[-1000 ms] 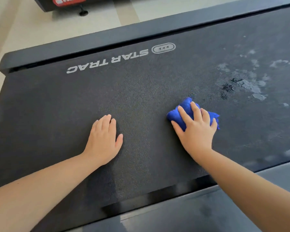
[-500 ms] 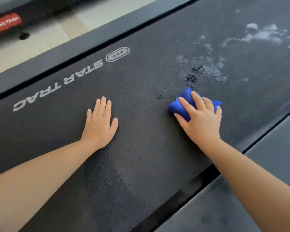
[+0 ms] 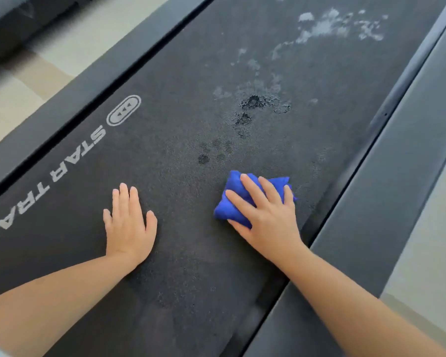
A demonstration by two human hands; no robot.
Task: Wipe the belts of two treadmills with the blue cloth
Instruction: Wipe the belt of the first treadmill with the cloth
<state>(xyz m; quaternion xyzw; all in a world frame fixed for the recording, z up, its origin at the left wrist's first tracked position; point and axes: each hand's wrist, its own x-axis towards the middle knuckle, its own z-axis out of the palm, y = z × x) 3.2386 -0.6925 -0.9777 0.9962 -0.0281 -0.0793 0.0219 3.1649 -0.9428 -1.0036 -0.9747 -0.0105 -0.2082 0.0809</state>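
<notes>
The right hand (image 3: 265, 217) is pressing the bunched blue cloth (image 3: 232, 199) down onto the belt (image 3: 180, 73), a little right of the centre of the frame. Its fingers are lying almost straight and spread over the top of the cloth, and the thumb is resting along the near edge. I judge it is pushing more than gripping, so that the weight is going into the wipe. The left hand (image 3: 129, 222) is lying flat and open on the bare belt at lower centre and is holding nothing. Probably it is carrying the person's weight while they are leaning forward.

The cloth is sitting just below a trail of dark wet spots (image 3: 252, 101). Pale patches (image 3: 332, 24) are spreading further up toward the upper right (this seems to be the dirty part waiting for the cloth). So the wiping of this belt is looking not yet finished.

Much of the cloth is hiding under the palm and fingers, so its full size is not showing. The white logo (image 3: 75, 155) is being cut by the left edge. Both ends of the belt are running out of the frame. I cannot tell if the pale patches are foam or dried residue. A dark blurred shape (image 3: 23, 16) in the upper left may be the second treadmill, but I cannot say.
</notes>
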